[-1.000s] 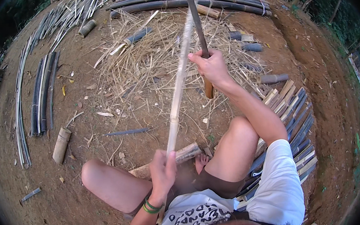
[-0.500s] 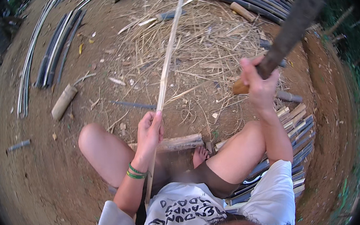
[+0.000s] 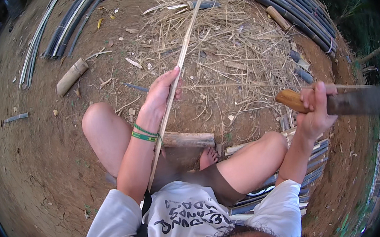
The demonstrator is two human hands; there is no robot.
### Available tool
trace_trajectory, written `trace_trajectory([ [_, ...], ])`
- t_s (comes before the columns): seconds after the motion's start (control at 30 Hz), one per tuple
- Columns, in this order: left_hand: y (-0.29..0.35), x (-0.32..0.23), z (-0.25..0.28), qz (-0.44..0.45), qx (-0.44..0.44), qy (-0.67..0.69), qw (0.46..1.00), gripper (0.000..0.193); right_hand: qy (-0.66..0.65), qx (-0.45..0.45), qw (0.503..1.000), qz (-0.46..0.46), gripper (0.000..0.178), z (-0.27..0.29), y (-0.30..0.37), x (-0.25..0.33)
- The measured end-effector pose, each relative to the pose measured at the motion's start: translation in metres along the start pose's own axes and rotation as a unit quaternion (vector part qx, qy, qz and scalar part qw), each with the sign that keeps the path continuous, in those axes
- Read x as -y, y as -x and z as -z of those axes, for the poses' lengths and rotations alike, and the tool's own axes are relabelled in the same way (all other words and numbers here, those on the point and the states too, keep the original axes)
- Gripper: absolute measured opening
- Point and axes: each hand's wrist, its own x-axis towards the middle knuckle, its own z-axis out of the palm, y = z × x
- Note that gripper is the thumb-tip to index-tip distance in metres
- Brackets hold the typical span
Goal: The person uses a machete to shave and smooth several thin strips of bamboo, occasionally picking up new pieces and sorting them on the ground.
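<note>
My left hand (image 3: 163,92) is closed around a long pale bamboo strip (image 3: 186,39). The strip slants from my lap, past my green-banded wrist, out beyond the far edge of the picture. Off to the right, my right hand (image 3: 315,113) grips the wooden handle (image 3: 292,100) of a machete. Its dark blade (image 3: 359,102) points right and is blurred at the far end. A thin pale sliver (image 3: 351,86) runs alongside the blade by my fingers; whether they pinch it I cannot make out. The blade is well apart from the strip.
Bamboo shavings (image 3: 237,39) litter the dirt ahead. Dark bamboo poles (image 3: 275,3) lie at the far right, more (image 3: 69,24) at the far left. A short bamboo log (image 3: 72,76) rests left; another log (image 3: 187,139) lies before my foot. Split bamboo pieces (image 3: 313,170) are stacked by my right leg.
My left hand has moved away from my body along with the bamboo strip. My right hand has shifted right and nearer, and the machete blade has swung from pointing away to pointing right.
</note>
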Motion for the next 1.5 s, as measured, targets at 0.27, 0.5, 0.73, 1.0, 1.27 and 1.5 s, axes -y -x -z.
trace_trajectory([
  [0.27,-0.031,0.008,0.032,-0.03,-0.065,-0.095,0.993,0.031,0.061,-0.107,0.982,0.141,0.032,0.039,-0.045,0.027],
  [0.5,-0.03,0.009,0.05,0.033,0.049,0.049,0.997,0.034,0.181,-0.268,0.942,0.088,0.033,0.165,-0.168,-0.02],
  [0.73,-0.004,0.002,0.028,0.012,0.102,0.105,0.989,0.029,0.48,-0.073,0.862,-0.144,0.047,0.115,-0.12,-0.085],
  [1.0,0.036,-0.009,-0.028,-0.062,0.087,-0.048,0.993,0.027,0.374,0.38,0.839,-0.111,0.044,0.007,-0.005,-0.107],
  [1.27,0.044,-0.006,-0.062,-0.12,0.005,-0.19,0.974,0.037,0.298,0.49,0.819,0.013,0.046,-0.047,0.036,-0.086],
  [1.5,0.057,-0.016,-0.08,-0.194,-0.037,-0.241,0.95,0.039,0.35,0.449,0.811,0.134,0.059,-0.057,0.03,-0.092],
])
